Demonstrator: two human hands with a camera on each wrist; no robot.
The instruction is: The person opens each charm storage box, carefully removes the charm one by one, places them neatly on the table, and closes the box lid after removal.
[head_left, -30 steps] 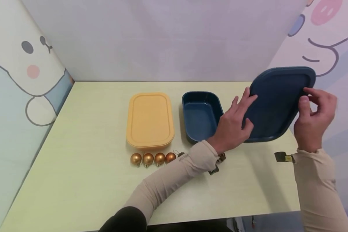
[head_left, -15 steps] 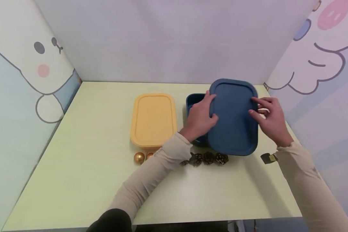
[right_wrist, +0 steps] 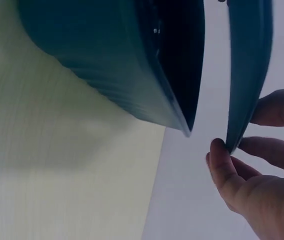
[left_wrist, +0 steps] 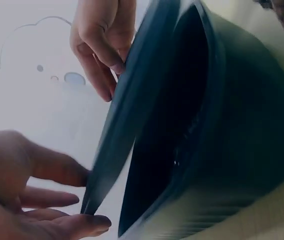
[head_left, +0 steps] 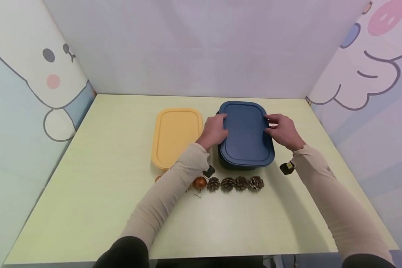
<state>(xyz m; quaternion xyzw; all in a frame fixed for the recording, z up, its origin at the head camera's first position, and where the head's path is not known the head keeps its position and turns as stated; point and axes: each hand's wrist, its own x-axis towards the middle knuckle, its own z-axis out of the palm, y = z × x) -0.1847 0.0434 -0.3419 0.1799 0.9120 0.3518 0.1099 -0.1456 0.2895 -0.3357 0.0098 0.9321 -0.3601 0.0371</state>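
Note:
A dark blue rectangular lid (head_left: 246, 136) with rounded corners hovers over the matching blue box (head_left: 236, 165). In both wrist views a gap shows between the lid (left_wrist: 127, 95) and the rim of the box (right_wrist: 107, 55). My left hand (head_left: 214, 130) pinches the lid's left edge between thumb and fingers. On the opposite edge, my right hand (head_left: 283, 130) pinches the lid the same way; its thumb and fingertips (right_wrist: 221, 150) grip the rim in the right wrist view. From above, the lid hides nearly all of the box's opening.
Left of the blue box stands a box with a yellow lid (head_left: 177, 137). Several pine cones (head_left: 241, 183) lie in a row in front, beside a copper-coloured bauble (head_left: 199, 183); my left sleeve (head_left: 167, 193) covers other baubles. A wall (head_left: 201, 48) closes the table's back.
Both hands have carried the lid leftward from the right side, lowered it and levelled it over the blue box. The pine cones have come into view.

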